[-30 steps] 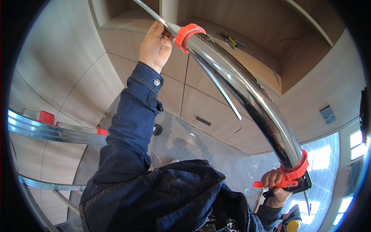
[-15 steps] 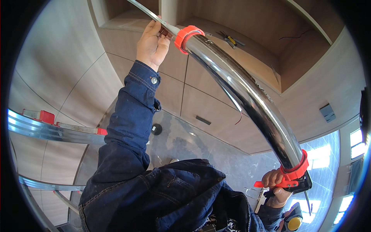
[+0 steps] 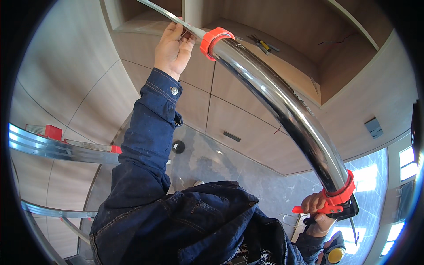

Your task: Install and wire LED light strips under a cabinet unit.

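Observation:
A caulking gun (image 3: 282,106) with a long shiny metal barrel and red end rings slants across the view. My right hand (image 3: 317,212) is closed round its handle and red trigger at the lower right. At the barrel's upper end, the pale nozzle (image 3: 198,32) meets a thin, pale metal strip (image 3: 160,12). My left hand (image 3: 174,51) pinches this strip between thumb and fingers, just beside the nozzle. Much of the strip is hidden behind the barrel; a short red wire (image 3: 277,130) shows past the barrel's edge.
Open wooden cabinet compartments (image 3: 274,26) lie ahead, with yellow-and-black pliers (image 3: 264,44) on a ledge. Metal rails (image 3: 66,150) on the left carry a red-ended tool (image 3: 92,146). A round black object (image 3: 178,147) rests on the grey floor (image 3: 212,154). A yellow-and-black item (image 3: 335,255) sits lower right.
The strip has swung slightly, so its lower part with the wire is now mostly behind the barrel. Its upper end has shifted left. Both hands keep their hold.

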`<state>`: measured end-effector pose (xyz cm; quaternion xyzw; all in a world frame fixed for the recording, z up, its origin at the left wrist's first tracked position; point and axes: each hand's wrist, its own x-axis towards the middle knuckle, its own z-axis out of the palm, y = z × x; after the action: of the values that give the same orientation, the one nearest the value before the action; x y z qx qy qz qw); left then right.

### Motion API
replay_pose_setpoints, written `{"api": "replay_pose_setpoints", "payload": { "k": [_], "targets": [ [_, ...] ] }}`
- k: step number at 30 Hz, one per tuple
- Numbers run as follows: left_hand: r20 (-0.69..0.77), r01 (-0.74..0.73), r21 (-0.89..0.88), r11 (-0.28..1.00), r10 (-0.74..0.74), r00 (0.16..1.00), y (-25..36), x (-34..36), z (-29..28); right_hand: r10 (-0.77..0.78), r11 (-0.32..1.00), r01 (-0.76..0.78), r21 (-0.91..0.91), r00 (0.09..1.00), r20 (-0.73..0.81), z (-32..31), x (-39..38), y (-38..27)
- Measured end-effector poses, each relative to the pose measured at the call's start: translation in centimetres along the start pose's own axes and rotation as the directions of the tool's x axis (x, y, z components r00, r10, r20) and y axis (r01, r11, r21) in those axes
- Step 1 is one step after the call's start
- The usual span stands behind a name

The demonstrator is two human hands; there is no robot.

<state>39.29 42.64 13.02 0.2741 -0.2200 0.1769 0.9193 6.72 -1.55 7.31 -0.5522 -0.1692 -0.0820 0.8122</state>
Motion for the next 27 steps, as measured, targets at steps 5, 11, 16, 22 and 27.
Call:
{"api": "replay_pose_setpoints", "payload": {
  "k": [5, 11, 16, 22, 27],
  "targets": [
    [-0.015, -0.036, 0.039, 0.999, 0.037, 0.999, -0.1, -0.5, 0.5, -0.019, 0.999, 0.019, -0.035, 1.000, 0.015, -0.3, -0.4, -0.3],
    [0.012, -0.054, 0.086, 0.995, 0.053, 0.999, 0.1, -0.6, 0.2, -0.002, 0.989, 0.014, -0.146, 0.996, 0.085, -0.7, -0.5, -1.2],
    [0.062, -0.057, 0.123, 0.991, 0.050, 0.997, -0.1, -0.4, -0.4, 0.013, 0.978, 0.010, -0.208, 0.994, 0.108, -0.8, -0.4, -2.1],
    [0.088, -0.059, 0.117, 0.991, 0.049, 0.995, -0.1, -0.5, -0.8, 0.004, 0.968, 0.018, -0.249, 0.996, 0.086, -0.6, -0.6, -3.0],
    [0.120, -0.027, 0.076, 0.997, 0.018, 0.993, 0.4, 0.4, -2.4, 0.019, 0.964, -0.004, -0.265, 0.998, 0.054, -0.8, -1.3, -4.1]
  ]
}}
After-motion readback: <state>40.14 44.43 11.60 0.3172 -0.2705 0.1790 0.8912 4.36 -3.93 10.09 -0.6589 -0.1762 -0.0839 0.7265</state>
